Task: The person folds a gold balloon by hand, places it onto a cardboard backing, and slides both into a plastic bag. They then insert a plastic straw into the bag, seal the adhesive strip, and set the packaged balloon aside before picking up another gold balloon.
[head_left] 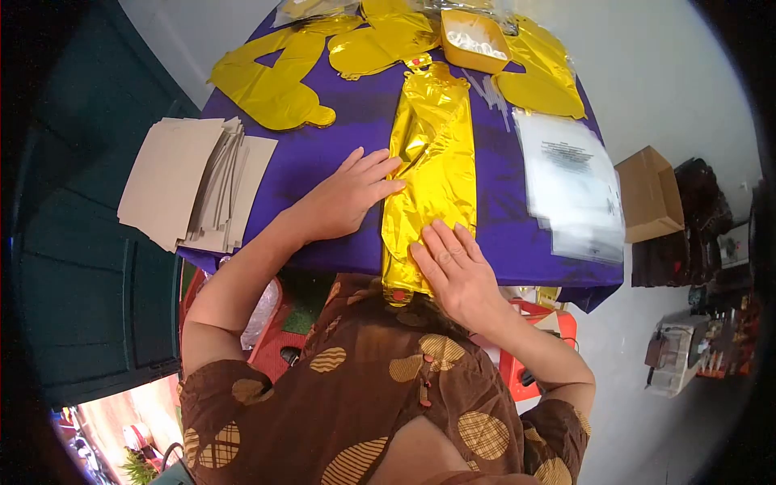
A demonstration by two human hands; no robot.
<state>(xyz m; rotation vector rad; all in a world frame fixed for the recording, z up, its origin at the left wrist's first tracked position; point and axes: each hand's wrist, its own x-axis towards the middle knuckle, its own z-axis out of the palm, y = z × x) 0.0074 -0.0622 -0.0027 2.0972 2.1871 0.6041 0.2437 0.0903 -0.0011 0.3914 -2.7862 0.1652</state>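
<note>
One broad desk (509, 234) under purple cloth. Lengthwise down its centre, a long gold foil piece (449, 178), folded narrow and wrinkled, lower end just past the near edge. To the left, a stack of pale card (170, 182); to the right, a pile of printed clear bags (578, 210). Farther up, more flat gold foil shapes (279, 101), apart from both hands.

Left hand (349, 194) palm down at the foil's left edge, fingers slightly parted and reaching onto the sheet, closed on nothing. Right hand (459, 279) laid across the lower part, fingers a little spread, pressing rather than pinching by the look of it. For a good flattening, judging from the creases: keep the left as a light anchor, sweep the right from the middle outward, and ease any trapped air toward an edge. Use flat fingers, never nails, on such thin film. Square up the long sides before pressing hard, and mind the overhanging end, likely to slip or bend.

Smaller again: a yellow tray (469, 58) of white pieces (481, 44), a red-marked tab (417, 62) at the foil's far end, and thin clear strips (493, 95) beside it, best kept out from under the foil.
</note>
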